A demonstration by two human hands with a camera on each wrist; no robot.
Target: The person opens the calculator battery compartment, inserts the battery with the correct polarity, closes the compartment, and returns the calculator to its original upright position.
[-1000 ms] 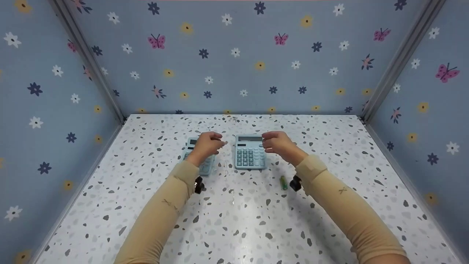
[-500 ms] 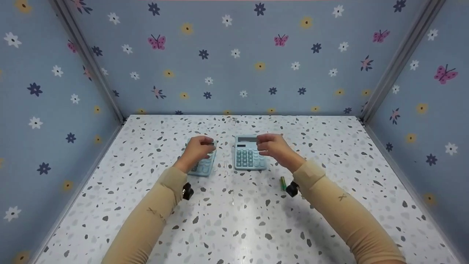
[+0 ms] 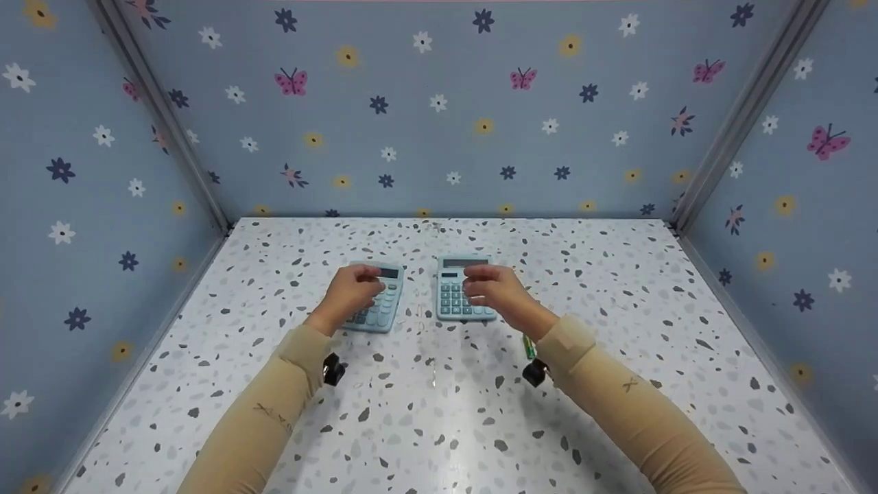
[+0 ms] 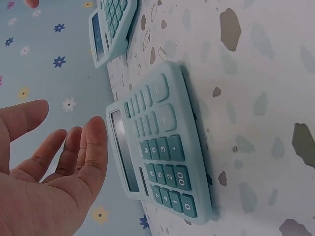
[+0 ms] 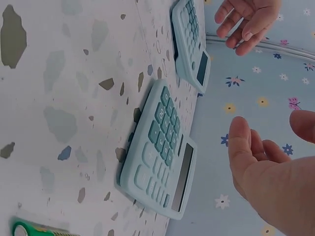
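Observation:
Two pale blue calculators lie apart on the speckled table. My left hand hovers over the left calculator, fingers loosely bent and holding nothing. In the left wrist view that calculator shows its dark keys and screen beside the fingers, with a gap between. My right hand is above the right side of the right calculator and covers some of its keys. The right wrist view has this calculator below the spread thumb and fingers, nothing between them. A green battery lies by the right wrist, partly hidden.
Thin wire-like loops, possibly paper clips, lie on the table between the calculators. Flower-patterned panels enclose the table at the back and both sides. A small black device is strapped under each wrist.
My left hand has moved left and toward me, uncovering the left calculator's screen. The right hand has shifted left and nearer, further over its calculator. The calculators and battery stay put.

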